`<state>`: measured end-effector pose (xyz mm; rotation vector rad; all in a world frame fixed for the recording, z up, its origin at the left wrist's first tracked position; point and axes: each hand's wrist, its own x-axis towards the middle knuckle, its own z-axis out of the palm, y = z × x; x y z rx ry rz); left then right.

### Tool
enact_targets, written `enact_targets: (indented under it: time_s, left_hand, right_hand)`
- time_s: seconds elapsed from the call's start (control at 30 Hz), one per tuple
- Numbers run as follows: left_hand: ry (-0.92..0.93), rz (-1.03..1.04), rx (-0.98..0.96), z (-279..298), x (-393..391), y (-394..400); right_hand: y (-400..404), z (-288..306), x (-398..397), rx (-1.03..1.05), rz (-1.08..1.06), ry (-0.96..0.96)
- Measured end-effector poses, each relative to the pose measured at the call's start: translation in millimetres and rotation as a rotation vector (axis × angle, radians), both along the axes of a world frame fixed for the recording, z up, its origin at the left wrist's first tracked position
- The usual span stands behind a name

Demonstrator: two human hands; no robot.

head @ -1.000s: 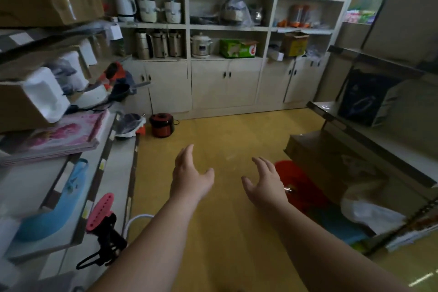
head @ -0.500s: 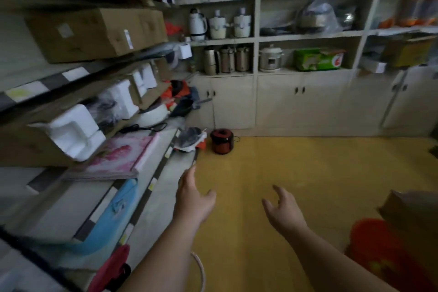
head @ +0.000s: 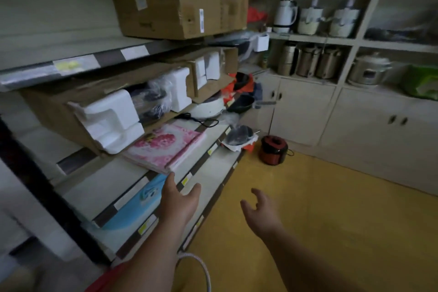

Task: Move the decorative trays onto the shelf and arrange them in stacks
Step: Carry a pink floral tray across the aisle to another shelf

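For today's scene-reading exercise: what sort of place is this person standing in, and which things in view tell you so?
Probably a housewares shop or its stockroom. Tiered shelves carry price-label strips, cardboard boxes hold foam-packed goods, and rows of kettles and a rice cooker line the wall shelving.

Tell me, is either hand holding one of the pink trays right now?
No, the left hand and right hand are both empty with fingers spread, just short of the pink trays.
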<state>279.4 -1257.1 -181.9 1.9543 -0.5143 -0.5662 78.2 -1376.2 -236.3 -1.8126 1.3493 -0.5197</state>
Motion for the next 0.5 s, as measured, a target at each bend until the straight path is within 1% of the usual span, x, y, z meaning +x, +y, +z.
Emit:
enact_targets:
  time_s: [0.1, 0.2, 0.3, 0.4, 0.5]
  left_hand:
    - [0.104, 0.102, -0.087, -13, 25, -35]
    - [0.174, 0.206, -0.122, -30, 51, -64]
    - [0.264, 0.307, -0.173, -39, 72, -90]
    - [0.275, 0.392, -0.175, -45, 91, -110]
    - [0.276, 0.420, -0.159, -56, 106, -122]
  right_hand:
    - [-37, -4, 23, 0.031, 0.045, 0.049]
    - [-76, -6, 49, 0.035, 0.078, 0.123]
    - [-110, -8, 78, 0.039, 0.076, 0.111]
    - [-131, -13, 110, 0.028, 0.061, 0.091]
    - [-130, -17, 144, 0.023, 0.187, 0.103]
